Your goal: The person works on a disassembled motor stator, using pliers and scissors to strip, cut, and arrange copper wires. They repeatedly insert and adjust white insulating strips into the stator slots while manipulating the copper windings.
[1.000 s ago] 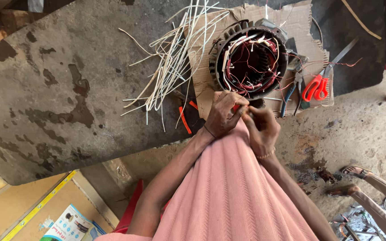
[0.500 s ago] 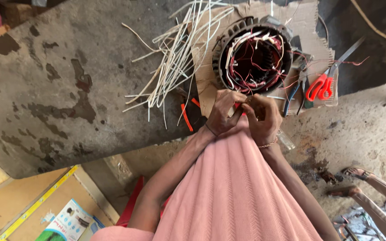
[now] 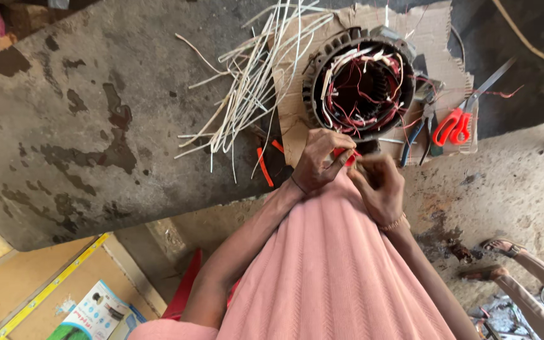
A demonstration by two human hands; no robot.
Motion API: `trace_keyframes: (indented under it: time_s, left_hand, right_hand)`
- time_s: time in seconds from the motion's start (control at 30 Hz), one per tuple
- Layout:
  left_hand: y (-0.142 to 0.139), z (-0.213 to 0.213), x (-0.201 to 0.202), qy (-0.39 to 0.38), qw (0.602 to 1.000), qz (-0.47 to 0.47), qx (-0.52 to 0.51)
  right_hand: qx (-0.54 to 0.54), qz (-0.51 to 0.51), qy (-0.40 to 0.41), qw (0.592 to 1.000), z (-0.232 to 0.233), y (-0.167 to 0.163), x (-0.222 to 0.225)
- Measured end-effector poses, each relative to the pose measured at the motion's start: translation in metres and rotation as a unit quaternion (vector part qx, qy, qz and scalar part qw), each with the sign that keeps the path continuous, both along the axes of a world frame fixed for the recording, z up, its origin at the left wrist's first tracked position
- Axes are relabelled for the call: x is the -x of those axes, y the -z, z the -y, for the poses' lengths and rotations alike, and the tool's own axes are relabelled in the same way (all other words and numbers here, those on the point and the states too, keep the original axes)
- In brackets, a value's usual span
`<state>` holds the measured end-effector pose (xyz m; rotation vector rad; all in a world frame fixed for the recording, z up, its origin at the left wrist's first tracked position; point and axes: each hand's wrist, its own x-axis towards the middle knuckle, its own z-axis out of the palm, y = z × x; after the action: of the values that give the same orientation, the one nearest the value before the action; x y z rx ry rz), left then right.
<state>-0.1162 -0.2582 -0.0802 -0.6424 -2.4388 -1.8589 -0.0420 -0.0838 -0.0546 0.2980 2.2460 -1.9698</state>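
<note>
we are working at the near edge of the dark, stained tabletop (image 3: pixel 96 126), which is ending just below our hands. our left hand (image 3: pixel 318 160) is pinching a small red piece (image 3: pixel 342 153) between thumb and fingers. our right hand (image 3: pixel 379 182) is curling closed just beside it, fingertips meeting the same piece; we cannot tell how firmly it is gripping. both hands are sitting just in front of the motor stator (image 3: pixel 359 82), which is resting on a torn cardboard sheet (image 3: pixel 436 31) with red and white wires crowding its bore.

open room is lying to the left across the bare tabletop. a bundle of white strips (image 3: pixel 247 88) is fanning out between that space and the stator. orange-handled scissors (image 3: pixel 458 119) and blue-handled pliers (image 3: pixel 413 135) are lying close on the right, near the cardboard edge.

the pink garment (image 3: pixel 328 277) is hiding our lap and the floor below. the red piece is mostly covered by fingers. another person's sandalled feet (image 3: pixel 492 258) are showing at the right, cut off by the frame.

a white and green printed package (image 3: pixel 92 311) is lying at the bottom left, cut off.
</note>
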Motion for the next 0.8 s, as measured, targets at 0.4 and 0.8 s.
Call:
trace_keyframes:
  time_s: [0.4,0.8]
  left_hand:
    - [-0.008,0.001,0.000,0.002,1.000,0.007,0.003]
    - [0.000,0.005,-0.005,-0.002,1.000,0.002,-0.005]
  right_hand:
    - [-0.080,-0.078,0.076,0.991,0.009,-0.039,-0.007]
    - [-0.111,-0.077,-0.114,0.984,-0.006,0.003,0.032]
